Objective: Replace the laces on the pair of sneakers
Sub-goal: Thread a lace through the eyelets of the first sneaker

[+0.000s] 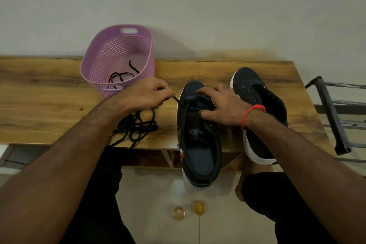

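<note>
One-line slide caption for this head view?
Left hand pulls a black lace from the near sneaker, steadied by the right hand.

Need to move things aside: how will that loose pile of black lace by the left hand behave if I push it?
The lace pile is probably floppy: it lies in limp tangled loops. It would likely bunch and drag rather than slide as one piece. One strand already hangs over the table edge, so a push toward you could spill it off.

one view only, worn on the head, looking forward and steeply down over both forearms. it sits close above the near edge of the wooden table [49,109], wide-angle bending the edges, a pale wall [198,6] across the top, floor [158,194] and knees at the bottom.
</note>
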The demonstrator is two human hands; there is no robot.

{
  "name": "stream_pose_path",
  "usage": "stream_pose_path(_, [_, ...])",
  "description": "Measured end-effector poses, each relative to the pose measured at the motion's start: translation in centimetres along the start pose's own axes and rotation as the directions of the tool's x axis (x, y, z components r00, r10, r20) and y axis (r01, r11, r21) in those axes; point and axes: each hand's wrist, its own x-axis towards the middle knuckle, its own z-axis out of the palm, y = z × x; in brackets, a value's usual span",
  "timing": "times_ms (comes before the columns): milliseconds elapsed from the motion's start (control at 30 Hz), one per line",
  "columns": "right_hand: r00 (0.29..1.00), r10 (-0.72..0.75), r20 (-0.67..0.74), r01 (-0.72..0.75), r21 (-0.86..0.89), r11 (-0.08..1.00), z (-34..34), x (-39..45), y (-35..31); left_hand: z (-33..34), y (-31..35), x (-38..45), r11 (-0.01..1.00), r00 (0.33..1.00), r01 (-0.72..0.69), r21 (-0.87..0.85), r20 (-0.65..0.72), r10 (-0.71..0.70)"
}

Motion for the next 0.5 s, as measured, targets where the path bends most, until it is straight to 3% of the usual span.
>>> stream_pose_path(133, [1.000,0.003,0.001,-0.003,-0.004,1.000,0.1,0.1,-0.1,0.0,0.6,-0.4,0.978,0.998,-0.030,-0.205,-0.062,0.018])
stream_pose_path(200, [1.000,0.009,0.005,-0.009,-0.008,1.000,0.0,0.1,-0.2,0.0,0.8,-0.4,0.973,0.995,-0.041,-0.227,-0.095,0.020])
stream_pose_path(367, [1.000,0.013,0.006,-0.013,-0.004,1.000,0.0,-0.2,0.0,0.1,0.5,0.0,0.986,0.999,0.024,-0.168,-0.025,-0.028])
stream_pose_path(500, [0.999,0.002,-0.036,-0.001,0.014,1.000,-0.1,-0.3,-0.2,0.5,-0.4,0.1,0.996,0.981,0.085,0.019,0.173,-0.087])
